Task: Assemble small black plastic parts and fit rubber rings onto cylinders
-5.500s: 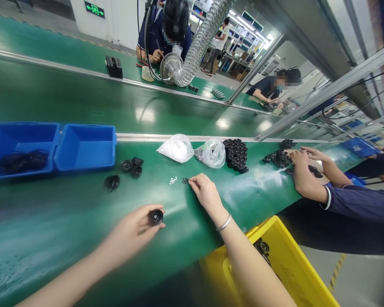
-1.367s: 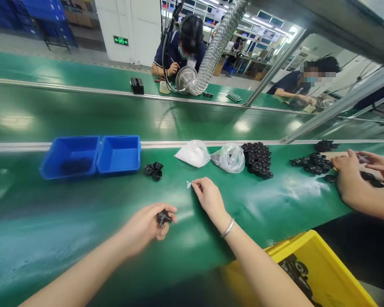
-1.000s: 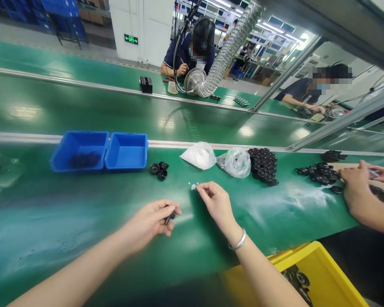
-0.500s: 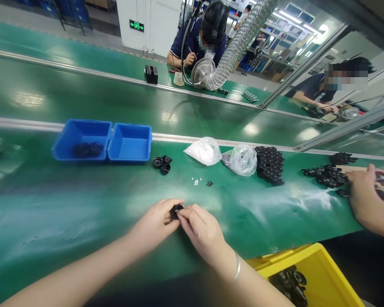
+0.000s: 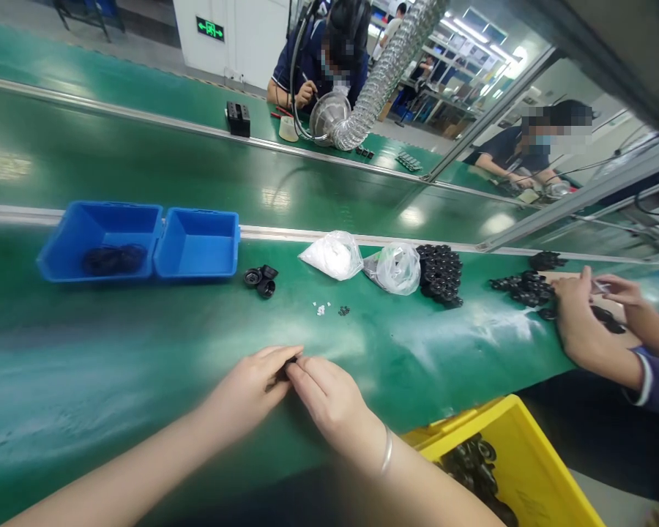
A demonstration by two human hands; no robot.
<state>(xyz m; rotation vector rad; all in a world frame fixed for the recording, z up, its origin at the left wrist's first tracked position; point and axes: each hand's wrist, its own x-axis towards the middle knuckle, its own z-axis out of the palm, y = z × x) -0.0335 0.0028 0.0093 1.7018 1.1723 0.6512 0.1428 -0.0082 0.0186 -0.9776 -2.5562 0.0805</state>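
My left hand (image 5: 255, 388) is closed around a small black part (image 5: 290, 361), most of which my fingers hide. Against the same part, my right hand (image 5: 326, 391) presses its pinched fingertips; whether they hold a smaller piece is hidden. Beyond my hands lie tiny white pieces (image 5: 321, 310) and tiny black pieces (image 5: 343, 311) on the green mat. Several round black parts (image 5: 261, 280) sit together to their left.
Two blue bins (image 5: 196, 245) stand at the back left. Bags (image 5: 337, 256) and a black cluster (image 5: 440, 274) are behind the pieces. A yellow crate (image 5: 532, 468) is at lower right. Another person's hands (image 5: 582, 315) work at the right.
The view has shifted, so most things appear further left. My right fingertips now cover more of the black part, whose round opening showed before. More of the neighbouring person's arms is visible.
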